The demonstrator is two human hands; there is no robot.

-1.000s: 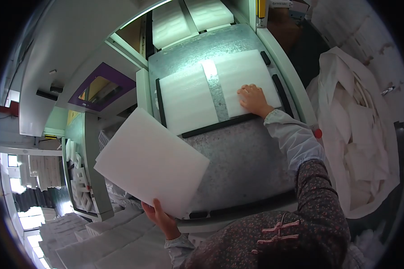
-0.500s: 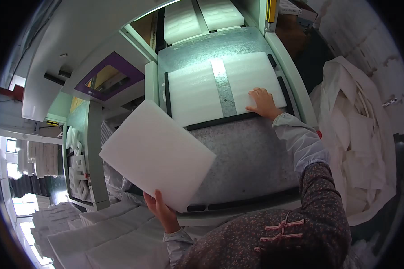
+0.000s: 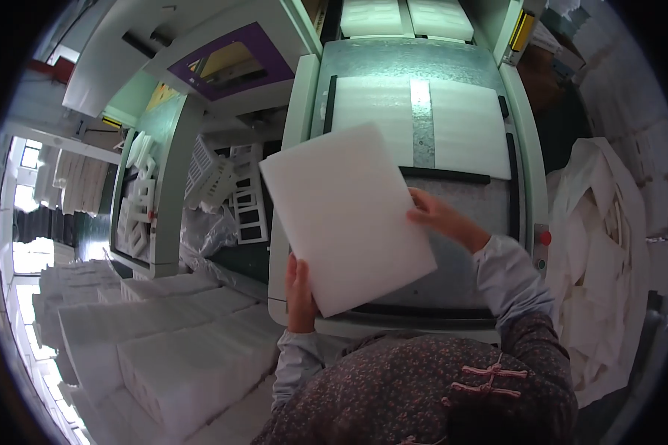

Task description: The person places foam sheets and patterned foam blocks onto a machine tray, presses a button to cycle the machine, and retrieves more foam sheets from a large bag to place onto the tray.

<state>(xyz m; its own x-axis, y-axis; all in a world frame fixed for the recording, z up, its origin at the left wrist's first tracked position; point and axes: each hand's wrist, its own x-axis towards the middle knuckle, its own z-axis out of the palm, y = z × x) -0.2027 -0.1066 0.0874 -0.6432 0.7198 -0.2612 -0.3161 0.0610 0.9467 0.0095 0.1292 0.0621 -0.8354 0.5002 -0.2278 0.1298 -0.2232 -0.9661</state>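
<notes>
A white foam sheet [image 3: 349,222] is held up, tilted, above the near part of the metal machine bed [image 3: 460,215]. My left hand [image 3: 300,293] grips its lower left edge, thumb on the face and the other fingers partly hidden by the sheet. At the right edge my right hand [image 3: 441,216] is closed on the sheet, its fingertips partly behind it. Beyond, two more foam sheets lie side by side on the bed, the left sheet [image 3: 375,104] and the right sheet [image 3: 469,126], with a strip of bare metal between them. A black guide bar [image 3: 445,175] runs along their near edge.
Moulded white foam pieces [image 3: 371,18] lie at the far end. Red and green buttons [image 3: 545,238] sit on the machine's right frame. A large white bag [image 3: 597,259] stands at right. Stacked foam sheets [image 3: 193,356] are at lower left, cut foam frames [image 3: 249,196] at left.
My right hand has left the right sheet on the bed and taken the held sheet's right edge. My left hand has brought that sheet rightward over the bed. The camera view has shifted.
</notes>
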